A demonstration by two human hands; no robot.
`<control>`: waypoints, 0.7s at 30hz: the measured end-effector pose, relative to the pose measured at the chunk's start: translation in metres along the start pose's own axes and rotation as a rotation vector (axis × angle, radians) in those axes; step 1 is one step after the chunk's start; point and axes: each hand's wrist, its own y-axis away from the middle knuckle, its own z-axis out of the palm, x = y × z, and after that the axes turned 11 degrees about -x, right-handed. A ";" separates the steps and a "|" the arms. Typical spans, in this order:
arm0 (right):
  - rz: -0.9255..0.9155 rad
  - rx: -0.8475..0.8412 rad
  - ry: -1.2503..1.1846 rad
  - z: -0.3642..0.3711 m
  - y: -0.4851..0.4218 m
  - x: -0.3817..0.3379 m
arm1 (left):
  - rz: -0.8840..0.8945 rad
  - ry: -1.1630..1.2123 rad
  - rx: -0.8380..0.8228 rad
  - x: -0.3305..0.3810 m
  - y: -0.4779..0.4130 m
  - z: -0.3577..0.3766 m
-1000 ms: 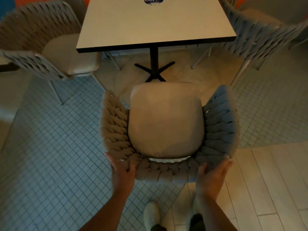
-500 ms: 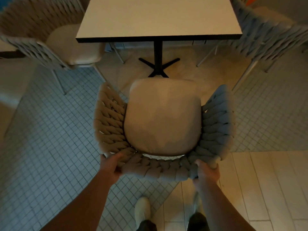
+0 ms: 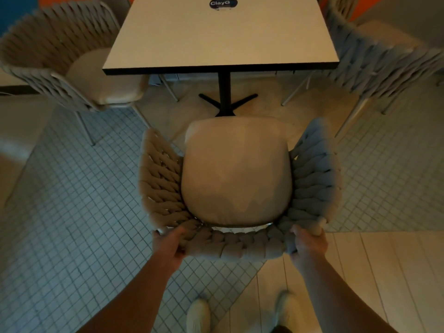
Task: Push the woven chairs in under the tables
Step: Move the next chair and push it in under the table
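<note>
Three woven chairs stand round one square, pale table (image 3: 221, 37), which fills the 12 o'clock part of the view on a black post with a cross foot (image 3: 224, 92). A round dark sticker (image 3: 223, 3) sits on the top at its far edge.

The near chair (image 3: 235, 247) is in the middle of the view, on the 6 o'clock side of the table and facing it. Its rope shell cradles a single beige cushion (image 3: 236, 171), which fills the seat from arm to arm. The seat's front edge lies short of the table's near edge, so the whole seat shows from above, and it hides the nearest part of the cross foot.

Both hands are clamped on the back rim of this chair, well apart. The left hand (image 3: 169, 243) grips the corner at 7 o'clock and the right hand (image 3: 308, 241) the corner at 5 o'clock, with fingers curled round the thick rope.

At 10 o'clock the left chair (image 3: 55, 44) holds its own cushion (image 3: 103, 78), and the table's corner overlaps that seat. At 2 o'clock the right chair (image 3: 384, 61) stands just beside the table's edge; how far under it reaches cannot be told.

Small square tiles (image 3: 72, 212) cover the floor from 7 to 9 o'clock, and pale planks (image 3: 384, 272) lie at 4 o'clock. Two light shoes (image 3: 198, 316) show at 6 o'clock, between the forearms.
</note>
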 end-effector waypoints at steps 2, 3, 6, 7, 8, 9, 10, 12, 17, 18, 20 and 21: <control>-0.004 -0.011 -0.010 0.004 -0.001 0.002 | 0.010 0.000 -0.019 0.003 -0.004 -0.003; -0.007 -0.018 -0.018 0.006 -0.001 0.004 | 0.010 -0.006 -0.015 0.005 -0.006 -0.005; -0.009 -0.040 -0.030 0.011 0.000 0.008 | -0.004 -0.027 -0.006 0.013 -0.015 -0.011; -0.007 -0.045 -0.031 0.013 0.000 0.010 | -0.006 -0.036 -0.001 0.016 -0.018 -0.014; -0.006 -0.047 -0.034 0.015 0.001 0.012 | -0.008 -0.037 0.015 0.018 -0.020 -0.016; -0.002 -0.048 -0.038 0.017 0.001 0.013 | -0.012 -0.037 0.023 0.021 -0.021 -0.016; 0.000 -0.047 -0.040 0.019 0.001 0.015 | -0.011 -0.041 0.021 0.023 -0.023 -0.018; -0.011 -0.046 -0.047 0.020 0.000 0.016 | -0.012 -0.051 -0.007 0.024 -0.025 -0.019; -0.010 -0.057 -0.061 0.018 0.001 0.017 | -0.004 -0.056 -0.021 0.023 -0.021 -0.020; -0.015 -0.056 -0.063 0.017 0.002 0.019 | -0.006 -0.049 -0.016 0.021 -0.018 -0.022; -0.017 -0.060 -0.064 0.013 0.004 0.022 | -0.013 -0.037 -0.018 0.017 -0.013 -0.027; -0.016 -0.063 -0.065 0.012 0.006 0.025 | -0.014 -0.029 -0.024 0.014 -0.012 -0.031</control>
